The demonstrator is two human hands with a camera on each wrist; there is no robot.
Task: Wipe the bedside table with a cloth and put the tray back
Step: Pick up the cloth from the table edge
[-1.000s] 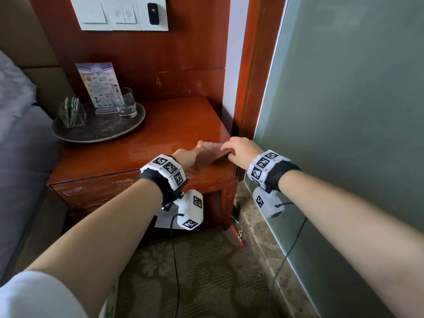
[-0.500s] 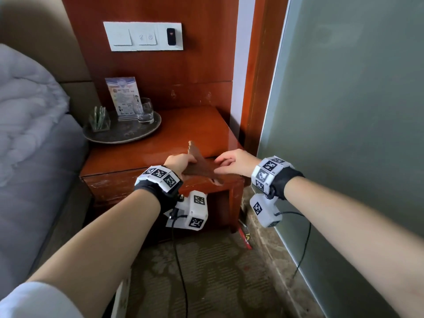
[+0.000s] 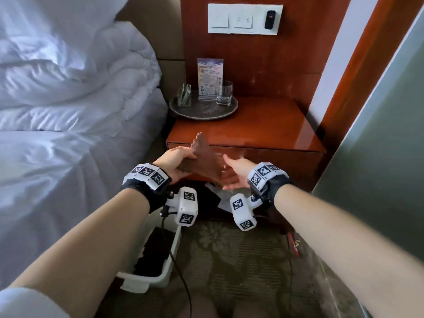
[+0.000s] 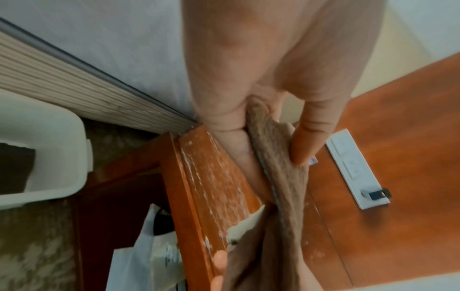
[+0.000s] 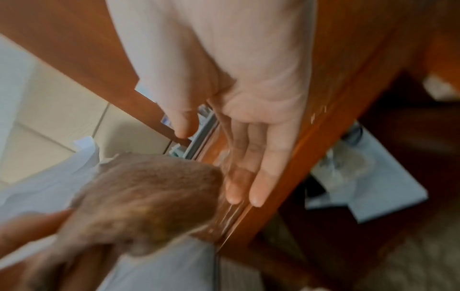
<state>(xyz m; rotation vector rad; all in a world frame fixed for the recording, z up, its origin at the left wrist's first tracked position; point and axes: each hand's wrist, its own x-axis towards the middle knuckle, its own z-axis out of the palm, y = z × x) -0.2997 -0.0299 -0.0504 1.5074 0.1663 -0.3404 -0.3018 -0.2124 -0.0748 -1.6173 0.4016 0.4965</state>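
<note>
1. We held the brown cloth (image 3: 203,160) in front of the bench (image 3: 263,127), off its top and level with its front edge; we judge it was lifted clear so it could be refolded or put away, not pressed down for wiping.

2. Our left hand (image 3: 175,162) had its thumb and fingers (image 4: 307,146) curled round one end of the cloth, pinching it. That left one corner standing up and the rest draping down toward our right hand.

3. Our right hand (image 3: 236,172) lay open beside the cloth, palm turned up, fingers (image 5: 259,177) straight and gripping nothing. We judge it was placed there to catch or smooth the hanging end. Whether it touched the cloth we could not tell, since the right wrist view was blurred.

4. The round tray (image 3: 183,112) sat on the bench at its back corner nearest the bed (image 3: 68,111), carrying a glass (image 3: 224,92), a standing card (image 3: 210,76) and a small clear holder (image 3: 184,95). The rest of the bench top was bare and shiny, so we judge most of the wiping was done there.

5. We judge the tray was parked at that corner to free the surface; if so, moving it back remained.

6. A white bin (image 3: 158,267) stood on the floor below the bench, on its bed side.
</note>
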